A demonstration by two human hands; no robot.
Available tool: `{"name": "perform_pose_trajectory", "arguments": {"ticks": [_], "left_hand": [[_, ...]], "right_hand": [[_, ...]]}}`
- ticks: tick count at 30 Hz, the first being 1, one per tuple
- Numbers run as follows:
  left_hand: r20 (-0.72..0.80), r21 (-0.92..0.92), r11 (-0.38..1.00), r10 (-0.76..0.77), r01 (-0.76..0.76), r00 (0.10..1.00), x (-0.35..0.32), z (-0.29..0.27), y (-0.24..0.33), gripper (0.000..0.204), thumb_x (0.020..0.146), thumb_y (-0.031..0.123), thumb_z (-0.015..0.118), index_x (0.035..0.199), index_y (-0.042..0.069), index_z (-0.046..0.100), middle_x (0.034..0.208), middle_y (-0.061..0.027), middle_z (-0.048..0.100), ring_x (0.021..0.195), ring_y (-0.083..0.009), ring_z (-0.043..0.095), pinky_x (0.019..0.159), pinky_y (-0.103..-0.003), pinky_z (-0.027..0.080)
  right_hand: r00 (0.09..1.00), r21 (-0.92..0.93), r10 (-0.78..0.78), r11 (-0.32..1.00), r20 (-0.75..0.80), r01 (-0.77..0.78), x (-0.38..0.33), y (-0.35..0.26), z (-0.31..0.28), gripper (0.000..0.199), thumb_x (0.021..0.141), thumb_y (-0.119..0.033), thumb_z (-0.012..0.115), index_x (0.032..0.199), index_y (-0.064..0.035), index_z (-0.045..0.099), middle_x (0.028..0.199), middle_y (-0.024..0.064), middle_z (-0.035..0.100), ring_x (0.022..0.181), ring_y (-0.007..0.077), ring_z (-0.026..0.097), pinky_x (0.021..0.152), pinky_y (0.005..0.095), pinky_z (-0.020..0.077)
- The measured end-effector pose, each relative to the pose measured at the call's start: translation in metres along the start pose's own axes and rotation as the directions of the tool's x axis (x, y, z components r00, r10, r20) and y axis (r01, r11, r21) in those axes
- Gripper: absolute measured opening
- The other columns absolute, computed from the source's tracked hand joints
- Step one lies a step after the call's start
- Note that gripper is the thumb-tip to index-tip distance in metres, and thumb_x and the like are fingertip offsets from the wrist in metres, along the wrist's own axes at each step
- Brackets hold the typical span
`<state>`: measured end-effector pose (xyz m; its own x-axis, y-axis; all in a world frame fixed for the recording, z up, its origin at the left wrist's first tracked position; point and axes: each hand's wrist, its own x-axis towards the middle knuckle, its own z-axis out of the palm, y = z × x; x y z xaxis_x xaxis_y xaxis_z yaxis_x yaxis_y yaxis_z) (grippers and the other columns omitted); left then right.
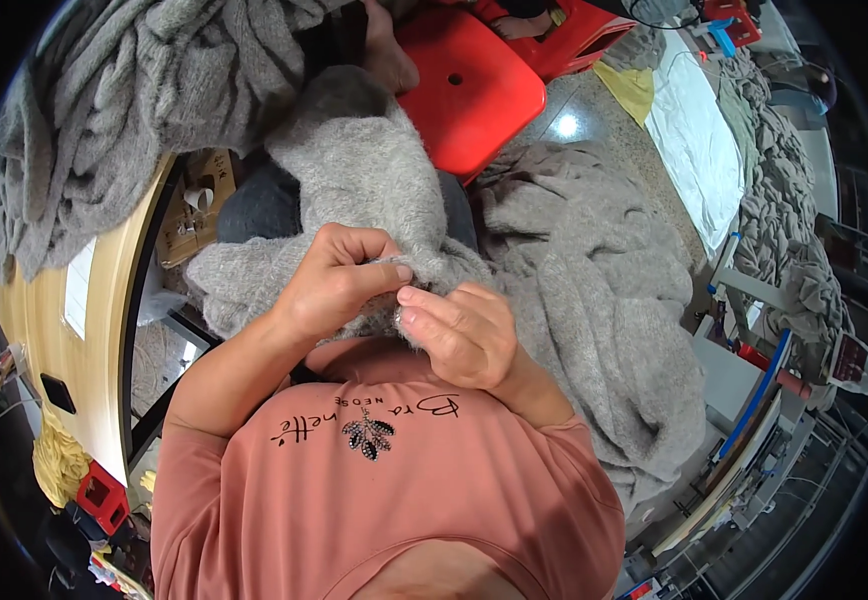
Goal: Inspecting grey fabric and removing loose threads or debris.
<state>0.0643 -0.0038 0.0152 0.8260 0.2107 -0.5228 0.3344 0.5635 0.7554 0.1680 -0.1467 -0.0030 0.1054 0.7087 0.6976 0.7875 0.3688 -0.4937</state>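
Note:
A light grey fuzzy knit garment point(359, 165) lies across my lap, its near part gathered up between my hands. My left hand point(339, 280) pinches a fold of the knit between thumb and fingers. Close beside it, my right hand point(464, 332) is closed with its thumb and fingertips on the same knit, just below the left fingertips. The fingertips of both hands nearly meet. Whether a needle or thread is between them is too small to tell.
Grey knit heaps lie on the wooden table point(104, 290) at left and in a big pile point(604, 300) at right. A red stool point(469, 85) stands ahead, near another person's bare foot point(391, 55). A black phone point(58, 393) rests on the table; white sheeting point(694, 140) lies far right.

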Motion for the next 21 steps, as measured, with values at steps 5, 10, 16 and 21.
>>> {"name": "perform_pose_trajectory", "arguments": {"ticks": [5, 10, 16, 21], "left_hand": [[0.02, 0.036, 0.999, 0.023, -0.023, 1.0, -0.003, 0.001, 0.0, 0.012, 0.079, 0.007, 0.057, 0.07, 0.0, 0.06, 0.058, 0.0024, 0.052, 0.051, -0.0029, 0.042, 0.045, -0.019, 0.031], [0.01, 0.04, 0.997, 0.061, -0.061, 0.998, -0.002, -0.005, -0.008, 0.011, 0.08, 0.008, 0.058, 0.075, -0.001, 0.061, 0.06, 0.0022, 0.053, 0.053, -0.0026, 0.043, 0.045, -0.019, 0.032], [-0.017, 0.16, 0.979, 0.132, -0.128, 0.991, -0.007, -0.006, -0.013, 0.007, 0.078, 0.003, 0.061, 0.082, -0.003, 0.063, 0.065, 0.0014, 0.057, 0.059, -0.0034, 0.048, 0.051, -0.019, 0.039], [-0.087, 0.44, 0.851, 0.359, -0.287, 0.929, -0.005, -0.01, -0.024, 0.01, 0.075, -0.001, 0.063, 0.085, -0.001, 0.063, 0.067, -0.0009, 0.059, 0.062, -0.004, 0.05, 0.054, -0.02, 0.042]], "right_hand": [[1.0, -0.064, 0.01, 0.998, -0.027, -0.012, -0.001, 0.007, 0.0, 0.027, 0.065, 0.007, 0.06, 0.09, 0.0, 0.056, 0.082, 0.011, 0.058, 0.051, 0.017, 0.049, 0.042, 0.0272, 0.0363], [0.998, -0.063, 0.067, 0.996, -0.007, -0.067, -0.002, 0.009, 0.005, 0.028, 0.06, 0.005, 0.059, 0.088, 0.0004, 0.058, 0.077, 0.0102, 0.055, 0.053, 0.0205, 0.051, 0.044, 0.0289, 0.0388], [0.989, -0.023, 0.148, 0.989, -0.007, -0.148, -0.004, 0.016, 0.013, 0.023, 0.06, 0.008, 0.058, 0.083, 0.0015, 0.059, 0.083, 0.0147, 0.058, 0.058, 0.0233, 0.056, 0.049, 0.03, 0.0459], [0.96, 0.07, 0.28, 0.958, -0.002, -0.279, 0.0, 0.018, 0.016, 0.025, 0.059, 0.012, 0.055, 0.081, 0.0012, 0.058, 0.097, 0.0196, 0.058, 0.061, 0.0254, 0.057, 0.054, 0.0316, 0.0481]]}}
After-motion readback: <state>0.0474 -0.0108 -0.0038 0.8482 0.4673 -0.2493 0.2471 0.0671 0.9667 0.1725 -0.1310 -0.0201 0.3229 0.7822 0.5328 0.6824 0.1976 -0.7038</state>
